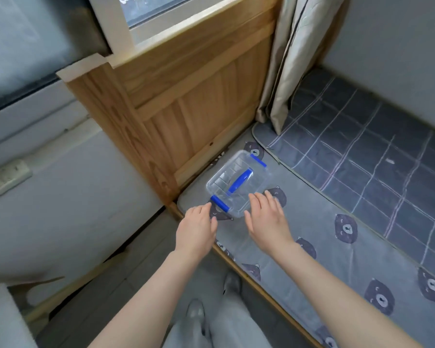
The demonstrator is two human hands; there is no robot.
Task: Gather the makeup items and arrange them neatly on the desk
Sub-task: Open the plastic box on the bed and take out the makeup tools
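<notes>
On the bed (324, 237), in the corner by the wooden headboard (186, 116): a lidded clear box (226, 177). Long axis diagonal, from near-left to far-right, with the blue handle (240, 183) along the same line, a blue latch (220, 203) at the near end and another at the far end. Just short of the near latch, the left hand (197, 228), fingers straight and relaxed, holding nothing. At the box's right long side, the right hand (266, 217), fingers spread flat, gripping nothing; touching or just short, cannot tell. Box between the two hands, slightly beyond them.
</notes>
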